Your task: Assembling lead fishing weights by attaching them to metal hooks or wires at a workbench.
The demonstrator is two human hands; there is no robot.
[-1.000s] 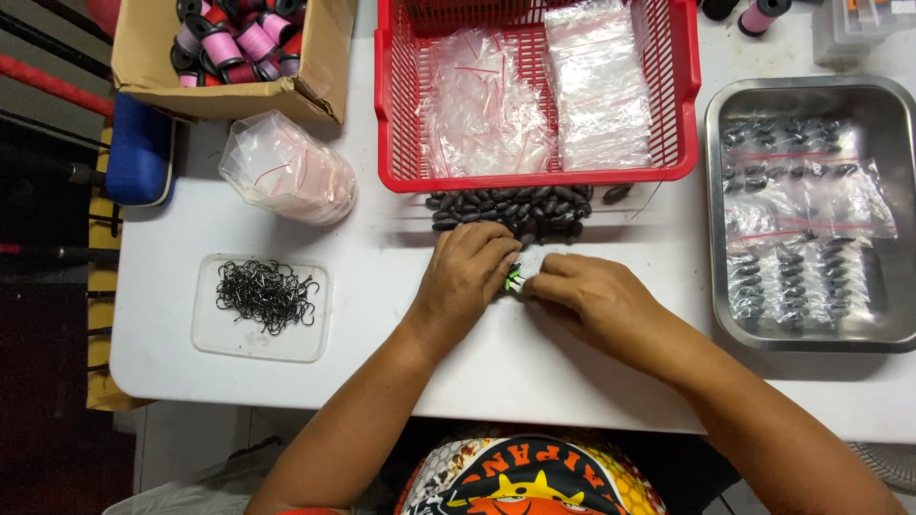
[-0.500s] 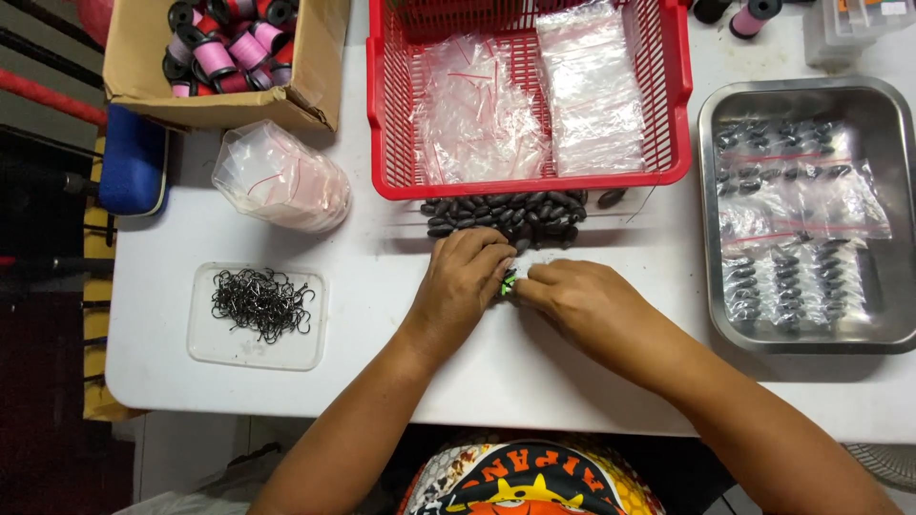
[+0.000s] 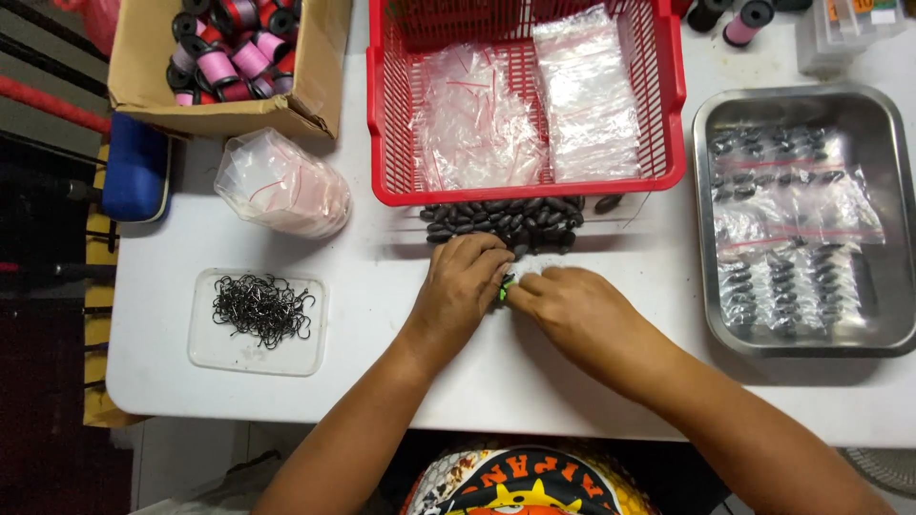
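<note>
My left hand (image 3: 460, 289) and my right hand (image 3: 571, 307) meet fingertip to fingertip on the white table (image 3: 382, 277), pinching a small green item (image 3: 503, 287) between them. Most of it is hidden by the fingers. Just beyond the fingers lies a pile of dark oval weights (image 3: 506, 219) in a clear tray, right in front of the red basket (image 3: 527, 95).
The red basket holds clear zip bags (image 3: 472, 129). A metal tray (image 3: 801, 215) at right holds filled bags of dark weights. At left sit a clear lid with black hooks (image 3: 262, 310), a stack of bags (image 3: 281, 186) and a cardboard box of pink spools (image 3: 224, 52).
Both hands stay together over the same spot; the fingers have shifted slightly around the small green item. The view has drifted a little.
</note>
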